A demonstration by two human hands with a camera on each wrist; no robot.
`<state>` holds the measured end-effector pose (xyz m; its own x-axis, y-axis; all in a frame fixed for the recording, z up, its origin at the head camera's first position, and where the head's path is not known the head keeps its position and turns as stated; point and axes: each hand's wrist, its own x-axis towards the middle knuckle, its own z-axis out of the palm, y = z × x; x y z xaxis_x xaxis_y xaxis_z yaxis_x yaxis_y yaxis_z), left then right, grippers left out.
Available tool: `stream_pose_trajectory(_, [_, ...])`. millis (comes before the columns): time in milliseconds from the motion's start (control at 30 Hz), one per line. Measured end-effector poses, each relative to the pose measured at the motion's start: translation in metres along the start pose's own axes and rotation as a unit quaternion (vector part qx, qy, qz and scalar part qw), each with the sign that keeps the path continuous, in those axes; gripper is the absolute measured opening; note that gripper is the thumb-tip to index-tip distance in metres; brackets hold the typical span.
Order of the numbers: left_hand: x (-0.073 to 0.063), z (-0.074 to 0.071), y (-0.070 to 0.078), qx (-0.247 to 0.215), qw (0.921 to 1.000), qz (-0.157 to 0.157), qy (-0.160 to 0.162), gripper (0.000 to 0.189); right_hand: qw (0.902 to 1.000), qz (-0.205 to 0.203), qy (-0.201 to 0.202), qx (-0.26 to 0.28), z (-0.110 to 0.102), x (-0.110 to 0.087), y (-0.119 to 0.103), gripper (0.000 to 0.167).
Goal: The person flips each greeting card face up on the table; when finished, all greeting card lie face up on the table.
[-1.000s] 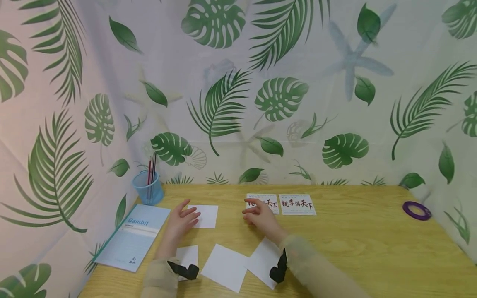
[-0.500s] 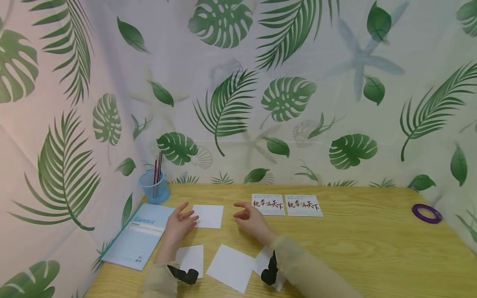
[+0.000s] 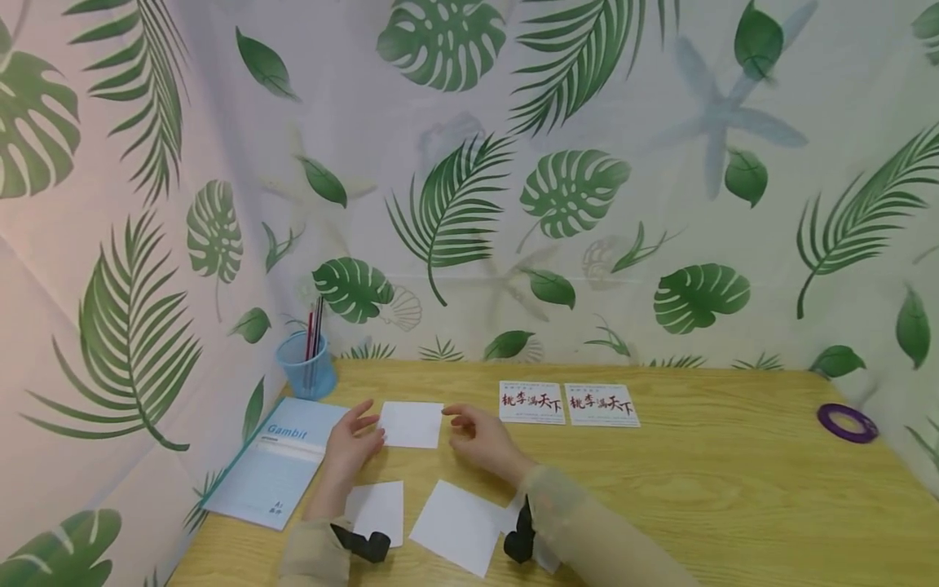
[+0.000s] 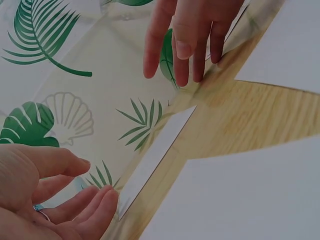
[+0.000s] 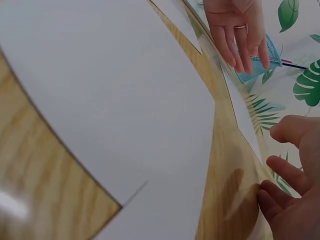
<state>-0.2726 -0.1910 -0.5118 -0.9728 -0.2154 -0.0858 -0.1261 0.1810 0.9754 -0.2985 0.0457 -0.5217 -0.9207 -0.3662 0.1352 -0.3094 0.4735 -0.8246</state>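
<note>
A blank white card [image 3: 412, 425] lies on the wooden table between the two hands. My left hand [image 3: 354, 444] is at the card's left edge, fingers relaxed and slightly bent. At its right edge my right hand [image 3: 480, 440] hovers with loosely bent fingers, the fingertips right by the corner. In the left wrist view, the left hand [image 4: 60, 195] has nothing between thumb and fingers. The right wrist view shows the right hand [image 5: 292, 180] likewise holding nothing. Nearer the front lie more blank cards, one at the left [image 3: 377, 514] and one in the middle [image 3: 458, 526]; another is partly hidden under the right wrist.
Two cards with red writing, a left one [image 3: 531, 403] and a right one [image 3: 603, 405], lie at the back. A blue pen cup [image 3: 306, 371] holding pencils and a notebook [image 3: 275, 465] are at the left. A purple tape roll [image 3: 847, 423] sits far right.
My right hand has moved left, from over the left printed card to the right edge of the blank card. The left hand has stayed near that card's left edge. The view has shifted slightly.
</note>
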Motion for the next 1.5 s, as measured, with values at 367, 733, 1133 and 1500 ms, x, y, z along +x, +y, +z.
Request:
stream_pose_trajectory(367, [0.001,-0.011,-0.006,0.051,0.9980,0.025,0.028,0.049,0.9936,-0.075,-0.004,-0.084,0.011,0.008,0.002,0.039])
stream_pose_trajectory(733, [-0.001,-0.021,-0.008,0.098,0.9950,0.009,0.016,0.046,0.9877,-0.074,-0.011,-0.138,0.019,0.011,0.005,0.034])
stream_pose_trajectory(1133, [-0.001,-0.019,-0.006,0.116,0.9931,0.017,0.004,0.049,0.9720,-0.099,-0.056,-0.205,0.021,0.015,0.007,0.035])
stream_pose_trajectory(1500, [0.001,-0.020,-0.006,0.070,0.9972,-0.024,0.001,0.051,0.9519,-0.151,-0.039,-0.264,0.020,0.016,0.005,0.027])
